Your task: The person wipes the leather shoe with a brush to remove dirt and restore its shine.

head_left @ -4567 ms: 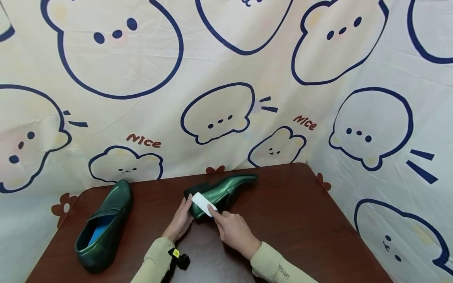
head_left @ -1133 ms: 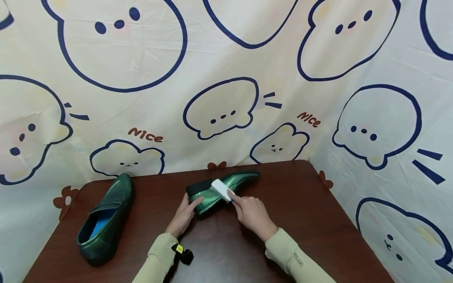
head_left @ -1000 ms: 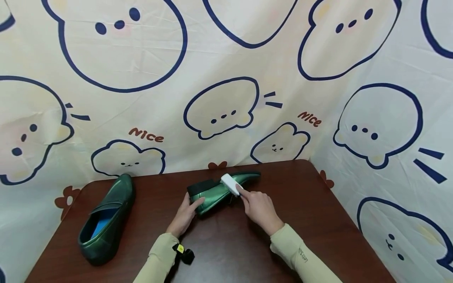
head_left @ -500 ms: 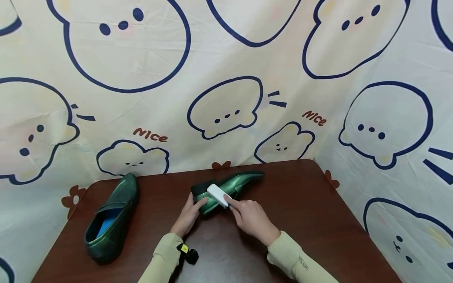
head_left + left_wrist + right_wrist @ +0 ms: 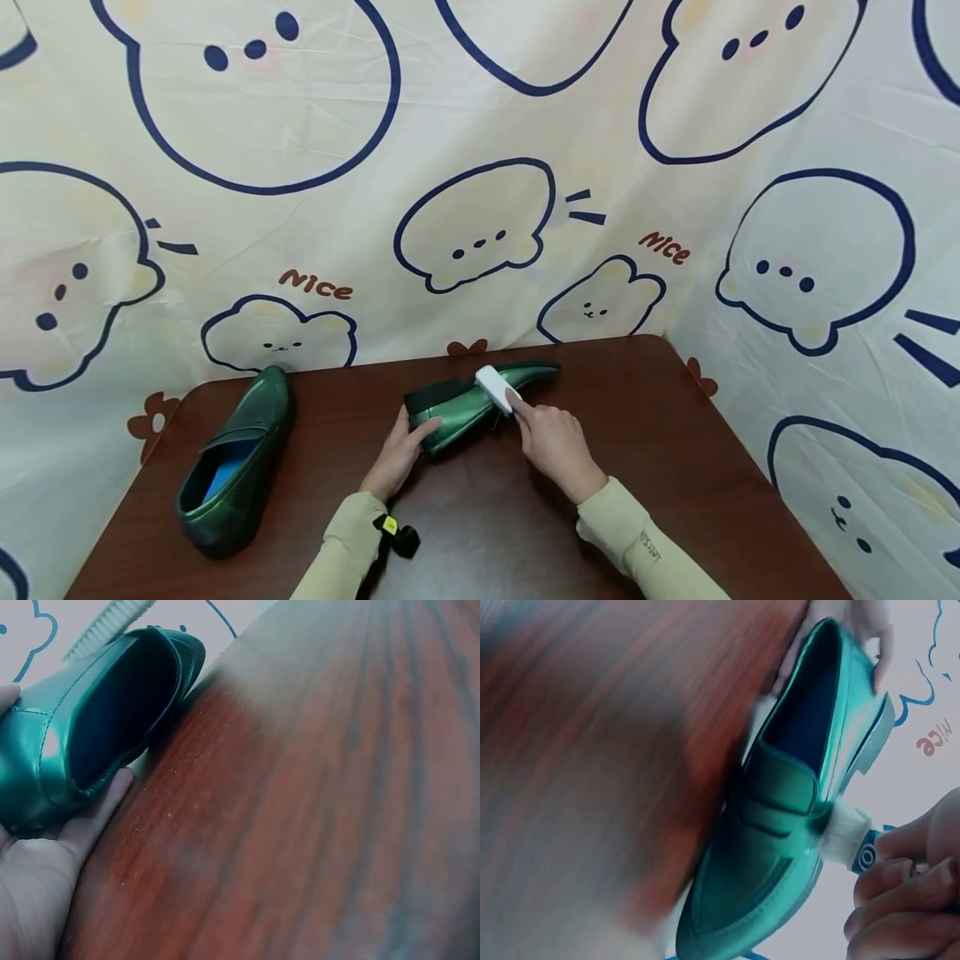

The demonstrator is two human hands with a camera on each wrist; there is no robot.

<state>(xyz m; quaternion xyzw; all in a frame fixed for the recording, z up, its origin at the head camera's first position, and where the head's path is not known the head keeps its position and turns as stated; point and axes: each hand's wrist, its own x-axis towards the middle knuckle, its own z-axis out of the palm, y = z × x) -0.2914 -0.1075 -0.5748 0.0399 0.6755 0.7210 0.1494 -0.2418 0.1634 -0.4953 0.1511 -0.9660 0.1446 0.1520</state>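
Note:
A green loafer (image 5: 456, 417) lies on its side near the table's far edge, its dark heel and sole turned up and away. My left hand (image 5: 397, 458) holds it by the heel end, thumb on the upper side; in the left wrist view its fingers (image 5: 101, 814) lie under the shoe's back. A white brush (image 5: 497, 390) is gripped in my right hand (image 5: 558, 446). In the right wrist view the bristles (image 5: 844, 831) touch the loafer's side near the strap, and the brush's blue end shows at my fingers.
Another green loafer (image 5: 236, 467) with a blue insole stands upright on the left of the brown table (image 5: 480, 533). A cartoon-printed cloth (image 5: 465, 100) hangs close behind the table and along its right side.
The brush has moved back and forth along the loafer's side, from the heel area toward the toe over the last half second. My left hand keeps its hold at the heel.

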